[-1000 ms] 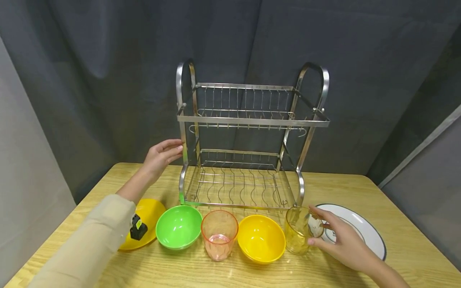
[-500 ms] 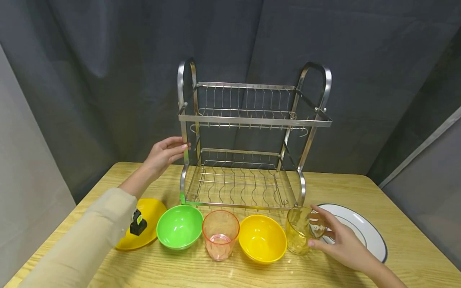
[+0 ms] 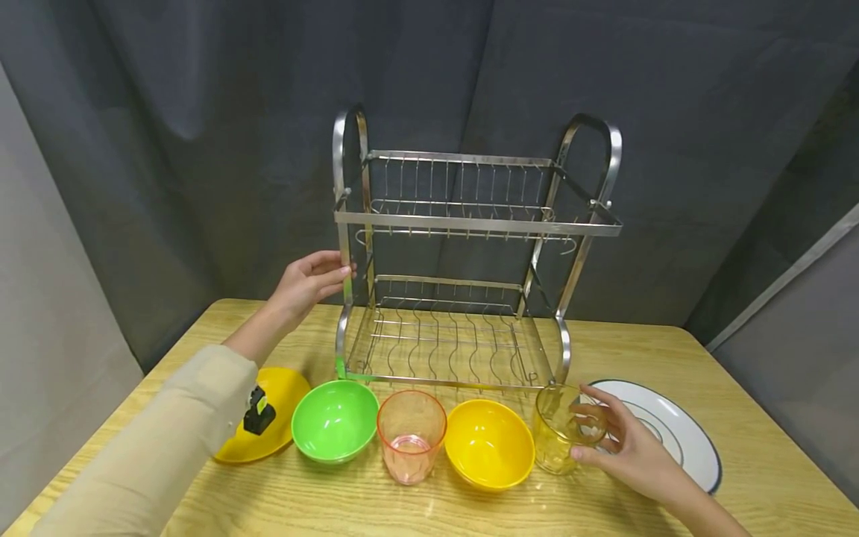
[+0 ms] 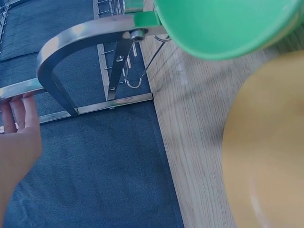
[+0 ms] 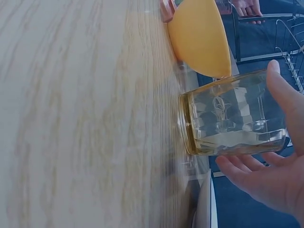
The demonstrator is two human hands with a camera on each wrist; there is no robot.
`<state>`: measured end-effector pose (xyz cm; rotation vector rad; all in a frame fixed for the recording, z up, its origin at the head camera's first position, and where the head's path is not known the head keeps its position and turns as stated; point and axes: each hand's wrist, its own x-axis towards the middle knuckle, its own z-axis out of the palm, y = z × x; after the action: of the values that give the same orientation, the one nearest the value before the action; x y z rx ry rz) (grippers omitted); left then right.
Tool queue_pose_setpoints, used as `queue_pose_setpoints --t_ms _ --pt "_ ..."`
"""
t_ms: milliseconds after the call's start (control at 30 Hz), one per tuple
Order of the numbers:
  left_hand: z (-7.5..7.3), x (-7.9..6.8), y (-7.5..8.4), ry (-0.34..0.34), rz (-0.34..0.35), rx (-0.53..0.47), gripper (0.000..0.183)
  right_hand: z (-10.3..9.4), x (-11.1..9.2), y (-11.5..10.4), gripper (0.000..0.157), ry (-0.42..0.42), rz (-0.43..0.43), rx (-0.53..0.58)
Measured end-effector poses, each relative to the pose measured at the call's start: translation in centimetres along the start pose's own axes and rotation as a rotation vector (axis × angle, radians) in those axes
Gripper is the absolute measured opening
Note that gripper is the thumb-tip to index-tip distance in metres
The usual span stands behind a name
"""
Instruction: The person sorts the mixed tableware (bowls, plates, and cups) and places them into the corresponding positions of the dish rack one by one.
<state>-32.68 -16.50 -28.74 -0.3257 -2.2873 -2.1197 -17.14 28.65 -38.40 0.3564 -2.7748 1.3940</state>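
Note:
A two-tier metal dish rack (image 3: 463, 224) stands at the back of the table. My left hand (image 3: 305, 287) holds its left upright, thumb in front and fingers passing behind; in the left wrist view, the fingers (image 4: 29, 111) hook over the metal bar. On the right, a clear amber drinking glass (image 3: 553, 440) stands upright on the table. Round its upper part is my right hand (image 3: 634, 447), the thumb on the near side. The right wrist view has the thumb at the rim of the glass (image 5: 232, 114) and the other fingers along the opposite side.
In a row before the rack are a yellow plate (image 3: 285, 395), a green bowl (image 3: 335, 421), a pinkish clear cup (image 3: 411, 440) and a yellow bowl (image 3: 488, 445). A white dark-rimmed plate (image 3: 691, 440) lies right of the glass. Dark curtain (image 3: 429, 67) hangs behind.
My left hand has moved slightly right and up, its fingertips passing from beside the upright to behind it. My right hand stays at the glass, nearly still.

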Motion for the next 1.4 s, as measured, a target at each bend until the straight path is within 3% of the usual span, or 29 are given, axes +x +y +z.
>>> queue_pose_setpoints --t_ms 200,767,1267,1400 --pt "0.03 0.31 -0.48 0.01 0.016 0.002 0.041 -0.07 -0.16 -0.37 0.078 -0.008 0.066 0.031" --pt "-0.14 0.44 -0.59 -0.008 0.031 -0.007 0.052 0.06 -0.35 -0.58 0.075 0.029 0.091 0.056" --pt "-0.32 0.49 -0.36 -0.02 -0.022 -0.004 0.058 0.03 -0.16 -0.79 0.08 0.01 0.123 0.065" --pt "-0.51 0.35 -0.35 -0.016 -0.004 0.049 0.06 0.25 -0.18 -0.87 0.081 0.019 0.135 0.059"
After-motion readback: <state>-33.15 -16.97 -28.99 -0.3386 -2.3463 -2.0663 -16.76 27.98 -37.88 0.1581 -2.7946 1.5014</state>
